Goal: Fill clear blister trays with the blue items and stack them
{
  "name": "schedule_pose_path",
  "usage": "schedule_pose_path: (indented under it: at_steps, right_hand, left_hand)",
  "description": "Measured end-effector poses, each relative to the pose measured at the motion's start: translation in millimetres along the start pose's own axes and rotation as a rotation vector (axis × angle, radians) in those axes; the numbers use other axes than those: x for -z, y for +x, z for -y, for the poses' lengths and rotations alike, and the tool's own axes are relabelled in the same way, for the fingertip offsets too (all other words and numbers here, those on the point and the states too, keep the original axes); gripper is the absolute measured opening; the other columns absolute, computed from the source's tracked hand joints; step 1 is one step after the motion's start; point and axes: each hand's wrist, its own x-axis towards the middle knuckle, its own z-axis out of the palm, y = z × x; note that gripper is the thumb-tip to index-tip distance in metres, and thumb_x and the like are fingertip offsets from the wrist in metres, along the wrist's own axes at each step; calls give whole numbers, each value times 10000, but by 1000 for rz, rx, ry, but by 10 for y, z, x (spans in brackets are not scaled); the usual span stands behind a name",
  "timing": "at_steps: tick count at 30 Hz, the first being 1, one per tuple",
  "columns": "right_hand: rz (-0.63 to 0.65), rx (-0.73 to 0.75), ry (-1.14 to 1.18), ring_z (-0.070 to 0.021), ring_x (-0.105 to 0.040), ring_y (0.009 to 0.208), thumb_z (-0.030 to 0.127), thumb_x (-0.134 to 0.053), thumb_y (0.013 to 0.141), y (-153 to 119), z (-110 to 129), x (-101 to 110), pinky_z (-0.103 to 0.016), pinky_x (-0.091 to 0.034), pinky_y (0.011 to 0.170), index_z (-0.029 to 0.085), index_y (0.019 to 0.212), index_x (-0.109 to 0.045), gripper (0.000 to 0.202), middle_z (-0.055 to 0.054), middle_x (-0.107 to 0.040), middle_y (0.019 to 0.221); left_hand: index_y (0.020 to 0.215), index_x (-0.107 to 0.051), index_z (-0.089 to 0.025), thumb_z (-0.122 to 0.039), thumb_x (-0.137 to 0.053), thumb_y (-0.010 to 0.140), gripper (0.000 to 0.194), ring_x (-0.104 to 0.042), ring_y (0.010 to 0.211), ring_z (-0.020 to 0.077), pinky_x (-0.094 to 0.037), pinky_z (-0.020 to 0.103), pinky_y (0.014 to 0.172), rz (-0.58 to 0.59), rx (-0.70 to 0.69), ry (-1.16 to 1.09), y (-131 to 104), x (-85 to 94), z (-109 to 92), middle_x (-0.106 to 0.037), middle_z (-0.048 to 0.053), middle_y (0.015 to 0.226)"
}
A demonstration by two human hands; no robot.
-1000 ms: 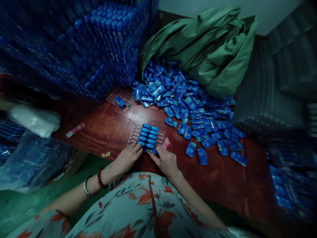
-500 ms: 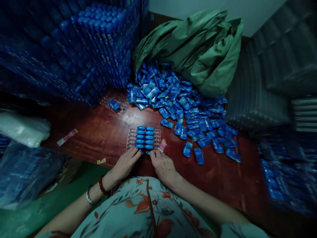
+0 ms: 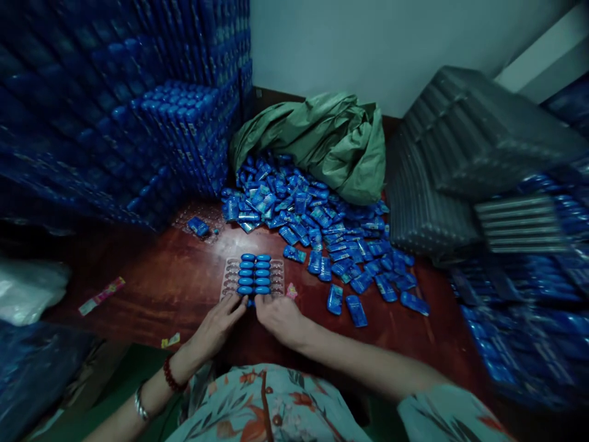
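Observation:
A clear plastic tray [image 3: 229, 274] lies on the red-brown table in front of me, with two columns of blue packs [image 3: 262, 273] standing in its middle. Its side slots hold nothing. My left hand [image 3: 221, 322] is at the tray's near left edge, fingers closed round the near end of the columns. Beside it my right hand [image 3: 279, 316] is closed at the near right end. Small bits of blue show between the fingertips, but what each hand grips is mostly hidden.
Behind the tray spreads a pile of blue packs [image 3: 299, 202] beneath a green sack [image 3: 322, 141]. Filled blue trays [image 3: 179, 116] are stacked left, grey tray stacks [image 3: 427, 190] right. A pink strip [image 3: 101, 296] and white plastic [image 3: 27, 291] lie left.
The view has tilted up and shifted, so the table things sit lower and further left. Both hands remain at the tray's near edge; my right hand's fingers are more curled in.

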Motion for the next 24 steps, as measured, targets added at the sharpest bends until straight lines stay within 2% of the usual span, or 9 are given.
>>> schedule_pose_path:
  at_steps: [5,7,10,12,14,18,20,23,24]
  right_hand:
    - [-287,-288,117,-159,-632,651,438,-536,871,-301,-64,-160,-237,-433,541,179,836,-588,267,-35,-651,728]
    - [-415,-379,203,-149,-632,699,457,-485,895,-377,-152,-219,-229,-444,599,183,926,-600,298,-43,-658,797]
    - [-504,-507,226,-163,-613,821,338,-395,950,-332,-475,-249,-242,-454,692,188,1015,-601,264,-66,-644,906]
    - [-444,-560,161,-202,-584,922,261,-407,939,-192,-768,-232,-281,-457,733,195,1086,-586,241,-83,-625,987]
    - [-293,-534,104,-227,-570,960,199,-462,900,-11,-1040,-200,-304,-462,728,196,1179,-541,289,-100,-606,1049]
    - [-60,-420,65,-213,-613,891,134,-497,851,236,-1324,-156,-286,-465,685,185,1272,-456,426,-113,-582,1074]
    - [-30,-391,43,-211,-629,852,148,-485,858,254,-1331,-161,-285,-465,668,177,1281,-441,427,-123,-575,1067]
    - [-21,-411,4,-209,-640,808,153,-473,862,215,-1246,-182,-284,-465,641,175,1284,-434,424,-140,-568,1056]
    - [-12,-425,-6,-209,-642,801,149,-481,854,199,-1210,-185,-282,-465,633,174,1285,-431,434,-144,-567,1055]
  left_hand:
    - [1321,-464,-305,-177,-377,914,436,-565,918,206,-468,331,782,-127,68,231,-121,-57,46,-562,118,1161]
    - [1330,-458,-311,-230,-449,900,438,-551,1015,239,-426,370,867,-150,103,288,-97,-64,15,-551,127,1214]
    - [1380,-390,-265,-295,-489,891,500,-420,1248,279,-294,432,1026,-120,107,268,100,-98,-81,-468,140,1359]
    - [1408,-336,-223,-311,-450,908,521,-294,1347,285,-230,460,1071,-58,109,240,288,-144,-164,-401,138,1423]
    - [1419,-306,-198,-320,-420,920,526,-204,1387,288,-218,477,1082,-3,108,215,441,-193,-234,-375,125,1444]
    - [1419,-291,-230,-318,-394,933,504,-259,1365,261,-229,480,1087,39,97,131,556,-208,-179,-364,105,1451]
    - [1370,-370,-240,-279,-367,942,430,-383,1283,224,-292,445,1057,-63,198,90,608,-138,14,-427,110,1392]
    - [1203,-526,-166,-251,-364,931,327,-506,1106,235,-409,420,937,-268,516,127,795,54,476,-536,150,1193]
    - [1176,-536,-130,-275,-403,914,327,-512,1076,270,-425,442,901,-278,630,187,879,125,644,-534,179,1156]
